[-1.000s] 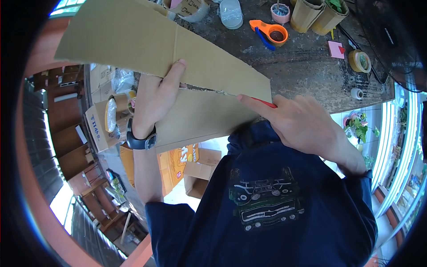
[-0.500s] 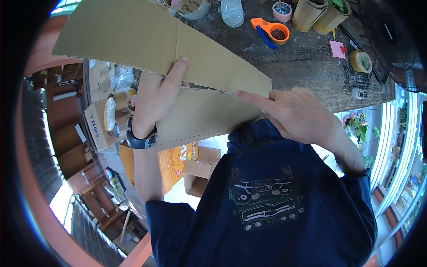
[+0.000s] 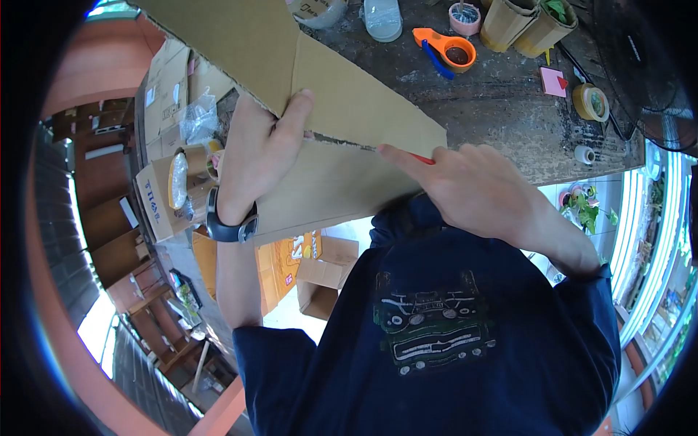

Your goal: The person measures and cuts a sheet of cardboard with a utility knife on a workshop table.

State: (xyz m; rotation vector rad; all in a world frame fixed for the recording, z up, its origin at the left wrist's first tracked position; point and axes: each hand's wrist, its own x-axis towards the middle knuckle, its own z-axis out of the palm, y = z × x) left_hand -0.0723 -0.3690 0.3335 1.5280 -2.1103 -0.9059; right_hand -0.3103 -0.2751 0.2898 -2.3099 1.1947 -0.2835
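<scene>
A large sheet of brown cardboard lies across the table's near edge, with a ragged slit running along it between my hands. My left hand grips the sheet at the left end of the slit, thumb on top and fingers hidden beneath. Below the slit, the lower cardboard part reaches toward my body. My right hand is closed around a slim red cutter, mostly hidden by the fingers. Its index finger stretches along the tool to the slit's right end. The blade is out of sight.
On the dark table are an orange tape dispenser, a blue-handled item, pink notes, a tape roll and cardboard holders. A fan stands right. Open boxes sit below.
The upper cardboard's left end has swung up and away from me. My right hand has shifted slightly left along the slit, and the red cutter now shows beside its index finger.
</scene>
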